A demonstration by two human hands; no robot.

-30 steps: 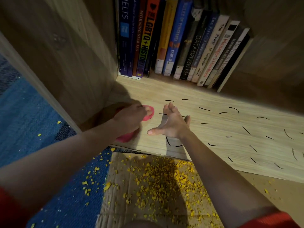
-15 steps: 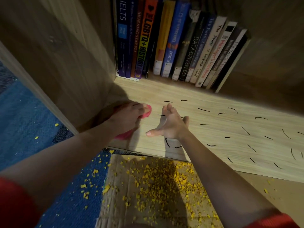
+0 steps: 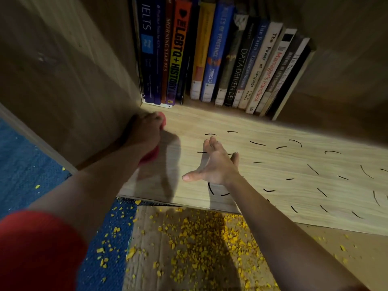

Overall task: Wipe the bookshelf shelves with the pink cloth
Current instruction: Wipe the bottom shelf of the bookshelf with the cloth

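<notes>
Through the head camera, my left hand (image 3: 144, 134) has driven the crumpled pink cloth (image 3: 150, 156) deeper than a second ago, into the back-left corner of the pale wooden shelf board (image 3: 273, 131). It is now hard against the side panel (image 3: 88, 91), with the row of upright books (image 3: 210, 55) just ahead. My fingers curl over the cloth, pressing down. My right hand (image 3: 214, 164) stays flat and spread, holding nothing. The short black curved marks (image 3: 257, 143) to its right look untouched, so I judge most wiping remains.

Books (image 3: 220, 59) block the shelf (image 3: 273, 175) back; front open.
</notes>
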